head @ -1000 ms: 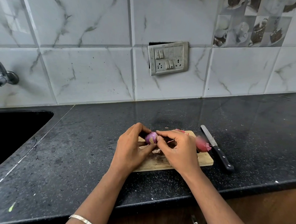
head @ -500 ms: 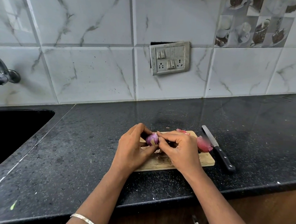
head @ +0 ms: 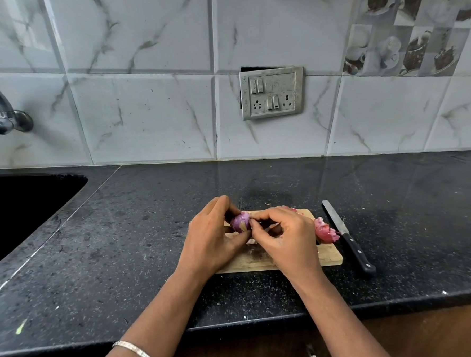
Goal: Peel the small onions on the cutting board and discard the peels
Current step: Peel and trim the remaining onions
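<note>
We see left hand (head: 210, 240) gripping small purple onion (head: 239, 221) above wooden cutting board (head: 327, 258). Right hand (head: 287, 238) pinches the onion's skin from 3 o'clock. Pink onion bits (head: 324, 229) and knife (head: 348, 237) lie at board's 3 o'clock, on black surface (head: 150, 252).

A person's left hand (head: 213, 235) is gripping a small purple onion (head: 240, 221) above a wooden cutting board (head: 327, 257) while the right hand (head: 284, 236) is pinching at its skin. A knife (head: 346, 236) is lying beside the board on the black counter (head: 123, 254).
</note>
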A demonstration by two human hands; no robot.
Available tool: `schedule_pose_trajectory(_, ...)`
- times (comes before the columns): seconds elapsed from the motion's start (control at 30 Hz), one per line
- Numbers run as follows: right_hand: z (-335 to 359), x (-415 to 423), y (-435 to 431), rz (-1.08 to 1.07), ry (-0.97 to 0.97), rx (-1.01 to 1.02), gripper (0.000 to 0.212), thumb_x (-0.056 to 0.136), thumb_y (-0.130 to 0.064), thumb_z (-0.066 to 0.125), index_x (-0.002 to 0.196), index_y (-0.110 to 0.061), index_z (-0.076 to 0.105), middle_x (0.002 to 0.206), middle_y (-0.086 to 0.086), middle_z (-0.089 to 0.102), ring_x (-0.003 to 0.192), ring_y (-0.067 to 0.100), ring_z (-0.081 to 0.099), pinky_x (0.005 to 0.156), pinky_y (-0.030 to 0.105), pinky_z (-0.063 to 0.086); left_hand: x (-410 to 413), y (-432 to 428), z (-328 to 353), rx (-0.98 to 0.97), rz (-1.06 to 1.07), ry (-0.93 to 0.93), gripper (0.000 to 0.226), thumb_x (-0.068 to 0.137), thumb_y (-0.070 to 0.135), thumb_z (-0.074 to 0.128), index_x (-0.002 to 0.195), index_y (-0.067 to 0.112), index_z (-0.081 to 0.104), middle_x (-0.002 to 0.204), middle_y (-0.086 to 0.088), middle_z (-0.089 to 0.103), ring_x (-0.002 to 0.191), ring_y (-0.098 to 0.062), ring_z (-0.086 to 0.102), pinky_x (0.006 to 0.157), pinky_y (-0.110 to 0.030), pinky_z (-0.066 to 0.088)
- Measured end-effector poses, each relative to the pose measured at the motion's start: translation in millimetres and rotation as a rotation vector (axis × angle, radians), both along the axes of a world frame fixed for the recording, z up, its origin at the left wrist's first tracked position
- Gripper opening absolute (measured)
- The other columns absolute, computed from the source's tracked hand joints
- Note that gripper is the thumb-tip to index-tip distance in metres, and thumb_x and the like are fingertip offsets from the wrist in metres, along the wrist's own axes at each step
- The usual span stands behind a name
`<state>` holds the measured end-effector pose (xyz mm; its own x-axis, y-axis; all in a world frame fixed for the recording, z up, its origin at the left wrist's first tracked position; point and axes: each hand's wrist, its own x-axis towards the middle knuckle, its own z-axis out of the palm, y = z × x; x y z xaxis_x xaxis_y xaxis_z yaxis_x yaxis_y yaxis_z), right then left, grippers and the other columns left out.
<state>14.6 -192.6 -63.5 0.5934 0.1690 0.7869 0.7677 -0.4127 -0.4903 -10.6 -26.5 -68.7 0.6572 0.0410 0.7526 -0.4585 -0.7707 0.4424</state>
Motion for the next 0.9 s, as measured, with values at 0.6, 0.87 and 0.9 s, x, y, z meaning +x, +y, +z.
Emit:
schedule_pose_trajectory(0.6, -2.1, 2.3, 0.4, -0.187, -0.057, -0.040, 0.010, 0.084, -0.008, 0.074, 0.084, -0.012, 0.065, 0.079, -0.005, 0.064, 0.070, 0.012, 0.058, 0.063, 0.027, 0.047, -1.4, -1.5, 1.2, 0.007, -0.002, 0.011, 0.036, 0.076, 0.035, 0.083, 0.090, 0.020, 0.054, 0.088, 0.013, 0.058, 0.078, -0.009, 0.060, 0.066, -0.039, 0.059)
schedule_pose_trajectory(0.87, 0.5, 0.2, -2.0, -0.089, 0.047, 0.037, 0.019, 0.085, -0.012, 0.072, 0.103, -0.016, 0.072, 0.084, -0.011, 0.071, 0.074, 0.002, 0.066, 0.068, 0.020, 0.053, -2.4, -1.1, 2.5, 0.013, 0.003, -0.002, 0.034, 0.077, 0.033, 0.083, 0.092, 0.019, 0.056, 0.091, 0.010, 0.061, 0.082, -0.007, 0.060, 0.068, -0.035, 0.058)
schedule_pose_trajectory(0.9, 0.6, -0.4, -0.8, -0.060, 0.034, 0.021, 0.019, 0.085, -0.015, 0.072, 0.104, -0.017, 0.074, 0.086, -0.011, 0.072, 0.076, 0.002, 0.067, 0.068, 0.020, 0.054, -2.3, -1.0, 2.6, 0.014, 0.001, -0.005, 0.033, 0.078, 0.033, 0.082, 0.092, 0.019, 0.056, 0.092, 0.010, 0.062, 0.082, -0.007, 0.060, 0.069, -0.035, 0.057)
